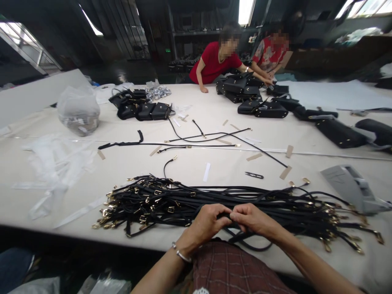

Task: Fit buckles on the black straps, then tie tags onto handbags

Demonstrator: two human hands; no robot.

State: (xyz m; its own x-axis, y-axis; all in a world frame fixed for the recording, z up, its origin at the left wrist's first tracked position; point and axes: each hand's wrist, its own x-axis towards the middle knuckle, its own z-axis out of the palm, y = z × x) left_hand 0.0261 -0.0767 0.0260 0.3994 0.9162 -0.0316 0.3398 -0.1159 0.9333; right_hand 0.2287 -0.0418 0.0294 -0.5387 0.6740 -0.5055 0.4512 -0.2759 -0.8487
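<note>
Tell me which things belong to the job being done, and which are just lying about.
Seems part of the job:
heaped black straps
gold-coloured clasps on them

Seems just lying about:
small snips
white strip
tan strips
plastic bag
grey device

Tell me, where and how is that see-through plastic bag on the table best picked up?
Probably grip the bag from above, bunching its loose upper plastic: it puffs up there, while the contents sit low, near the table. I can't tell whether it's tied.
</note>
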